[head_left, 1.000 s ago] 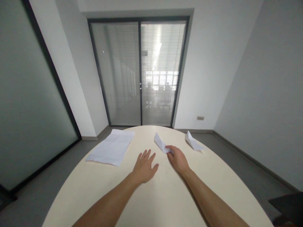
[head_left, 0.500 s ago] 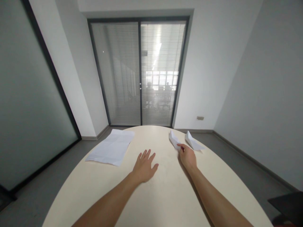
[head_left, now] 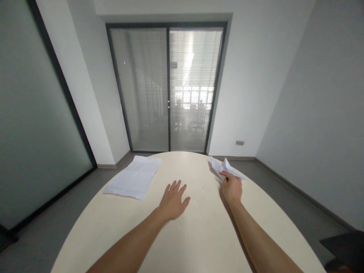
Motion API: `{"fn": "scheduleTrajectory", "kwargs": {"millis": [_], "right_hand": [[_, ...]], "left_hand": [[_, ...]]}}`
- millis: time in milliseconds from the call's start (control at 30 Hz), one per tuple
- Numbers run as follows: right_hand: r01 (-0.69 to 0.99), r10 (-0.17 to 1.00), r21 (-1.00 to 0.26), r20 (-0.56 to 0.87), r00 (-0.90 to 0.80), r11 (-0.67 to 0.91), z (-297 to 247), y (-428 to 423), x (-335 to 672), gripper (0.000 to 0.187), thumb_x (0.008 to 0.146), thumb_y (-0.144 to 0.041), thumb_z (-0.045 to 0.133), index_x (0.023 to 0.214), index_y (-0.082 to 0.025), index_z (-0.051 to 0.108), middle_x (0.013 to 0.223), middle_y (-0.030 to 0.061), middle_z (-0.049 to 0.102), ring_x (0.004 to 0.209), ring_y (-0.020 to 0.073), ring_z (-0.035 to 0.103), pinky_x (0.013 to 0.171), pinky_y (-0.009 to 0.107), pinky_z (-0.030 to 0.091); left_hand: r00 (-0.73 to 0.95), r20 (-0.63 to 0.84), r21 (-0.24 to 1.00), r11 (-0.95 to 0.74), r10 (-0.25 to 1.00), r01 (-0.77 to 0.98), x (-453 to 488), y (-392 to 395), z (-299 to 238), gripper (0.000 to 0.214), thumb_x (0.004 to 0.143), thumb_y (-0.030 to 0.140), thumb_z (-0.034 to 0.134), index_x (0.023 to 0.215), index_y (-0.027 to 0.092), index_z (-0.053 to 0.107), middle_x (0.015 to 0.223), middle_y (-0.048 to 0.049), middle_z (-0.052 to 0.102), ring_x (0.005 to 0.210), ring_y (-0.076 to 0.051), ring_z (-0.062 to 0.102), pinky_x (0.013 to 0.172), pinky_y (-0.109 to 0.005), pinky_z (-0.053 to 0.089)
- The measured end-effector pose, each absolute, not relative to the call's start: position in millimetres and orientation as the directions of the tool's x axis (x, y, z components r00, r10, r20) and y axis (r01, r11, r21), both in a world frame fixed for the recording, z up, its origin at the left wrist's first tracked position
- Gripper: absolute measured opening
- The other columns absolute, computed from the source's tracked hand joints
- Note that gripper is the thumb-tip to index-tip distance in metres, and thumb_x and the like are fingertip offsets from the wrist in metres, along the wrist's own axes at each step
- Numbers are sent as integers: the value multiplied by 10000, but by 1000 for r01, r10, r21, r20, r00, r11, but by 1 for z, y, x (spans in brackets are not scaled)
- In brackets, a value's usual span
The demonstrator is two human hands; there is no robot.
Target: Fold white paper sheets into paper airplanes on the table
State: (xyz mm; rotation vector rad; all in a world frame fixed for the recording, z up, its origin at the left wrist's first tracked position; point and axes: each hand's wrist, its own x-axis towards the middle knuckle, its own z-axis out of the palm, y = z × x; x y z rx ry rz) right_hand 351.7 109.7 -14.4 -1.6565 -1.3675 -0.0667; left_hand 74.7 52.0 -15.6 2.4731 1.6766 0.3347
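My left hand (head_left: 173, 201) lies flat on the round cream table (head_left: 199, 235), fingers spread, holding nothing. My right hand (head_left: 232, 186) reaches toward the far right of the table and pinches the near end of a folded white paper plane (head_left: 217, 166). That plane sits right against a second folded paper plane (head_left: 231, 169) near the table's far right edge. A stack of flat white paper sheets (head_left: 133, 179) lies at the far left of the table, apart from both hands.
Beyond the table's far edge stands a glass sliding door (head_left: 167, 89) with blinds. A frosted glass wall (head_left: 31, 125) is on the left, a plain wall on the right. A dark object (head_left: 344, 248) shows at the lower right corner.
My right hand has carried the folded paper plane from the table's middle to the far right, up against the second plane. My left hand has stayed still.
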Motion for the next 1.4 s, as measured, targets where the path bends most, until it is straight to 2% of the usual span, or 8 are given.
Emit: {"fn": "scheduleTrajectory", "kwargs": {"millis": [267, 533, 733, 933, 1067, 1133, 1233, 1400], "right_hand": [[822, 729, -565, 594, 341, 75, -13, 110, 354, 399, 825, -158, 407, 990, -177, 770, 1154, 77, 714, 1013, 323, 548, 936, 478, 444], [819, 706, -571, 606, 366, 65, -14, 113, 357, 340, 852, -192, 427, 940, -170, 755, 1216, 157, 625, 1064, 323, 538, 967, 475, 382], [841, 658, -540, 623, 423, -30, -12, 109, 351, 303, 851, -210, 459, 925, -211, 753, 1224, 132, 604, 1022, 328, 507, 875, 459, 385], [876, 646, -467, 707, 287, 122, -12, 111, 347, 246, 848, -200, 487, 877, -207, 731, 1179, 125, 606, 1015, 304, 510, 916, 463, 382], [881, 664, -378, 740, 104, 283, -15, 112, 340, 213, 841, -192, 501, 862, -204, 712, 1151, 112, 614, 1053, 288, 514, 960, 452, 396], [877, 679, -349, 733, 37, 330, -17, 113, 336, 203, 843, -194, 507, 872, -206, 707, 1150, 108, 617, 1074, 285, 511, 980, 450, 396], [869, 712, -346, 702, -9, 353, -20, 113, 333, 204, 849, -199, 504, 908, -206, 700, 1156, 103, 623, 1093, 283, 503, 992, 446, 396], [834, 826, -410, 556, -92, 369, -20, 107, 329, 240, 857, -195, 472, 997, -187, 666, 1112, 93, 637, 1088, 268, 516, 994, 412, 404]], "left_hand": [[355, 106, 243, -370, 929, 897, 74, 53, -15, 641, 971, 559, 310, 1528, 243, 341, 1629, -96, 226, 1510, -290, 156, 1222, -510, 130], [352, 97, 247, -365, 931, 898, 74, 52, -14, 641, 971, 551, 316, 1530, 239, 336, 1631, -91, 218, 1511, -288, 148, 1225, -508, 123], [353, 117, 253, -372, 928, 893, 74, 51, -12, 630, 969, 542, 326, 1520, 238, 358, 1625, -93, 241, 1506, -290, 173, 1222, -509, 136], [336, 191, 254, -377, 922, 891, 78, 51, -15, 573, 957, 481, 388, 1464, 220, 447, 1580, -88, 356, 1473, -288, 273, 1202, -493, 217], [289, 283, 233, -358, 915, 904, 76, 55, -9, 485, 933, 373, 455, 1368, 180, 548, 1466, -98, 515, 1365, -262, 439, 1165, -409, 307], [225, 326, 202, -300, 918, 932, 68, 61, -3, 447, 922, 329, 474, 1330, 177, 576, 1414, -100, 559, 1321, -252, 478, 1145, -384, 326], [68, 330, 146, -122, 942, 982, 49, 73, 6, 430, 904, 315, 515, 1303, 172, 588, 1414, -119, 553, 1322, -276, 471, 1124, -393, 336], [-168, 358, 49, 161, 919, 986, 14, 88, 7, 611, 873, 337, 577, 1443, 158, 448, 1591, -169, 298, 1448, -401, 258, 1140, -508, 269]]}}
